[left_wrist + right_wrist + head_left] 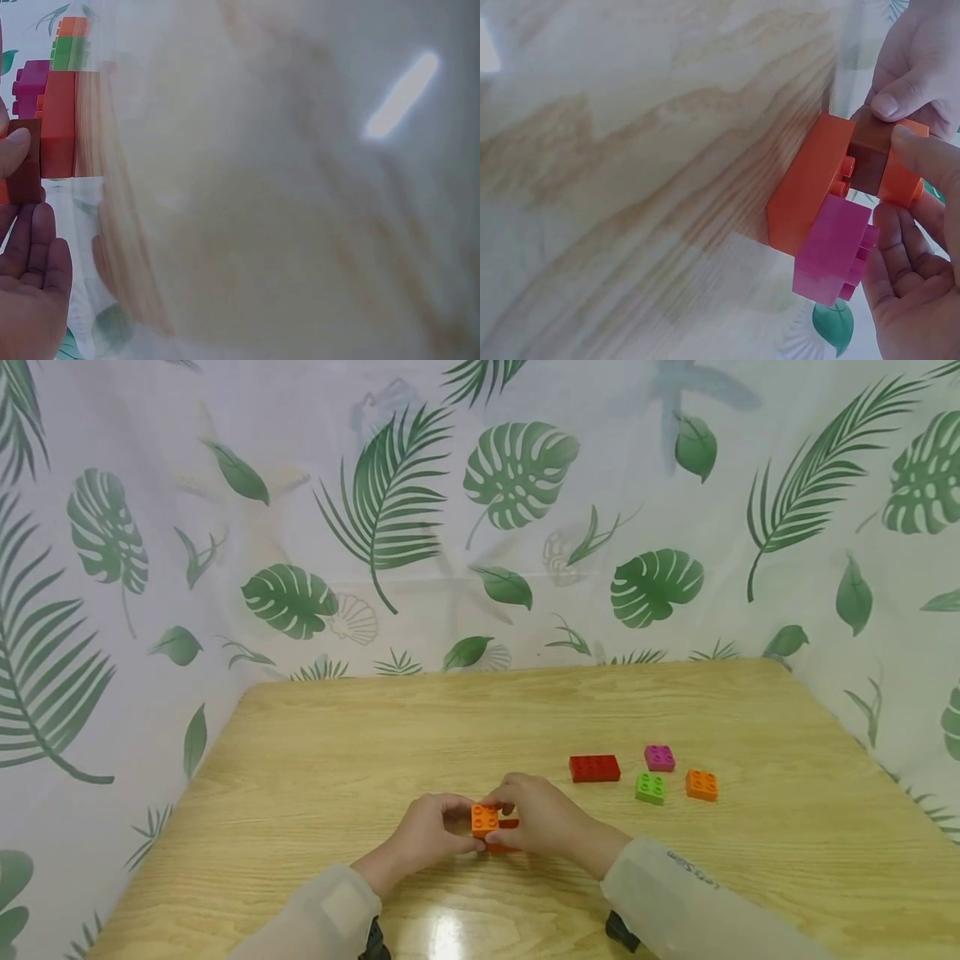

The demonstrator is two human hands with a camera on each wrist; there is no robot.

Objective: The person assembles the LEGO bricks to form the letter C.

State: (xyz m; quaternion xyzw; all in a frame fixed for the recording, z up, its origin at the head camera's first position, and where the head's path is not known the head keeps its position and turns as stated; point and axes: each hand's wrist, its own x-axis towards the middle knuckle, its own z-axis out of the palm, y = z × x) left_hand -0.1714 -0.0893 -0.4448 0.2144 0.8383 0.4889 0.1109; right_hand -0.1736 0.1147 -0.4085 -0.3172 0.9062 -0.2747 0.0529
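Observation:
Both hands are at a small group of toy building bricks near the middle of the table. A long orange-red brick [806, 187] lies lowest, and a pink brick [829, 251] sits at one end of it. At its other end is a brown brick [870, 154], topped by an orange brick [484, 820] with studs up. My left hand [431, 831] pinches the brown brick, its thumb pressed on the side. My right hand [536, 818] pinches the orange brick between thumb and fingers. In the head view, the right hand hides the pink brick.
Loose bricks lie on the wooden table [360, 727], right of the hands: a long red brick [595, 768], a magenta brick [660, 757], a green brick [649, 787] and another orange brick [701, 785]. A leaf-patterned cloth [420, 635] hangs behind the table.

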